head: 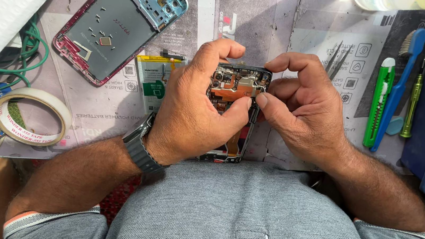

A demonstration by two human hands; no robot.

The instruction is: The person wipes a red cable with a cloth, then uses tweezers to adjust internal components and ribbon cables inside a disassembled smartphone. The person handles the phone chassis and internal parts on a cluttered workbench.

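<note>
A: Where is the opened phone [237,93]?

B: In the middle of the bench, just in front of the person's chest, lying on the printed mat [266,19] with its circuit boards and orange ribbon cable showing.

A: What is the left hand [192,112] doing?

B: It is wrapped over the phone's left side, index finger curled along the top edge and thumb pressed across the inside. It is clamped on the phone. A dark watch [139,151] sits on that wrist.

A: And the right hand [299,105]?

B: Its fingers are bunched together, thumb and fingertip pinched at the phone's right edge, touching the left thumb. I cannot tell whether it holds any small part.

A: What lies around?

B: A separate phone frame [122,18] to the upper left, a roll of tape [31,115] and green wires [31,45] at the left, and 3 tools at the right: a green cutter [380,101], a blue brush [401,77] and a green screwdriver [413,99].
</note>
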